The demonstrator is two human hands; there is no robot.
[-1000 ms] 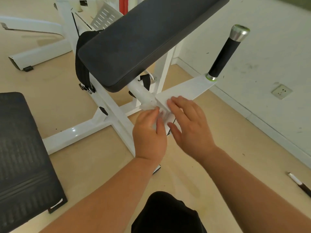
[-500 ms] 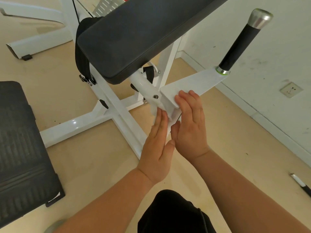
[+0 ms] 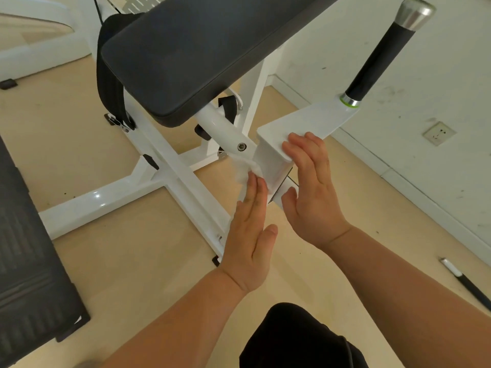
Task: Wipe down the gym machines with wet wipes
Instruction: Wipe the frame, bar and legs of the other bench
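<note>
While the wipe [image 3: 245, 171] lies under the fingertips of the left grip [image 3: 249, 235], the work stands part-way through one machine.

Left grip: fingers straight and together, pressing the wipe flat against the side face of the white block [image 3: 273, 160]. Nothing is clasped.

Right grip [image 3: 310, 187]: fingers relaxed, laid over the top edge of the block, thumb apart below it. It appears to steady the block and carries no wipe.

Status, as a judgement:
- In hand: the block face ahead of the left grip, just beside the bolt [image 3: 241, 147].
- Cannot tell: which surfaces are already wiped. No wet streaks show on the white paint.
- Probably left: the plate [image 3: 313, 118] beyond the right grip, the handle [image 3: 377, 51] at its far end, the pad [image 3: 199, 49] above both grips, and the frame [image 3: 172, 176] to the left of the left grip.
- The seat [image 3: 26, 248], well to the left of the left grip, likewise looks pending.

The task names several machines, so further units are likely to follow this one.
</note>
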